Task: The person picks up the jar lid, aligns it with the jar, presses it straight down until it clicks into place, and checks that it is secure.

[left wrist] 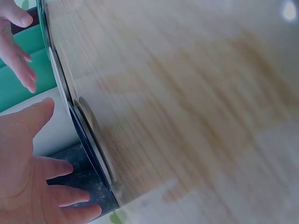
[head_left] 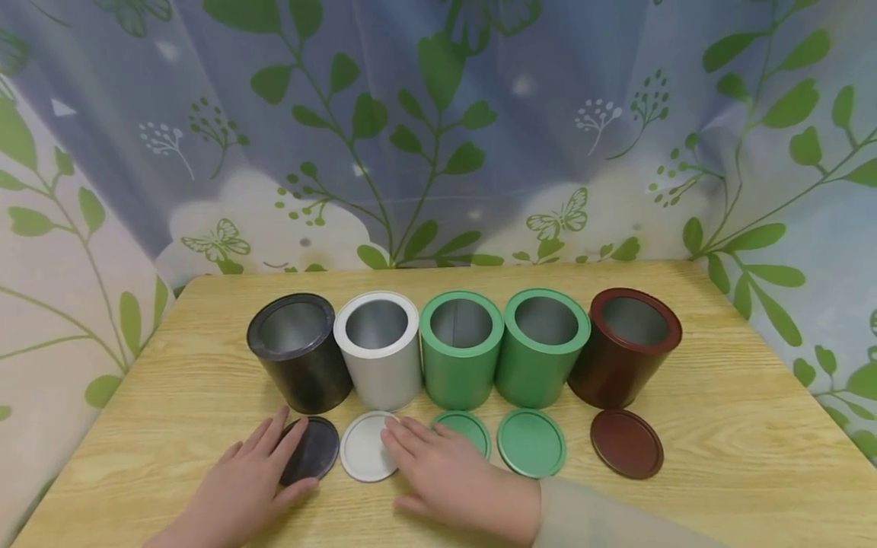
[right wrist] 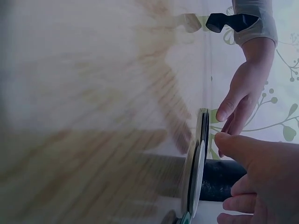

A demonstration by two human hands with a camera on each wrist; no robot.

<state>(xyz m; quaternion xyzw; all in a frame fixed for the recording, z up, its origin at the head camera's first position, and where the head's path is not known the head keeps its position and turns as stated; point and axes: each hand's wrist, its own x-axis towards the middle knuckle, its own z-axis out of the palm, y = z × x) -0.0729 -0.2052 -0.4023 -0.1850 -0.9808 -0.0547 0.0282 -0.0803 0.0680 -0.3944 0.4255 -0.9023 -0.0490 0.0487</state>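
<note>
My left hand (head_left: 240, 481) is over the left part of the black lid (head_left: 319, 450), its fingers spread and fairly straight. My right hand (head_left: 460, 478) reaches across the gap between the white lid (head_left: 363, 450) and the nearer green lid (head_left: 473, 430), partly hiding both. Neither hand grips anything. In the left wrist view the left hand (left wrist: 28, 163) seems raised above the flat lids. The right wrist view shows the right hand (right wrist: 264, 175) with its thumb apart from the fingers, beside the edge of the white lid (right wrist: 198, 175).
Behind the lids stands a row of lidless cans: black (head_left: 308, 377), white (head_left: 385, 377), two green (head_left: 460, 380) (head_left: 534, 377) and dark red (head_left: 610, 374). Another green lid (head_left: 531, 443) and a dark red lid (head_left: 626, 444) lie on the wooden table (head_left: 726, 426). A leaf-patterned curtain (head_left: 438, 167) hangs behind.
</note>
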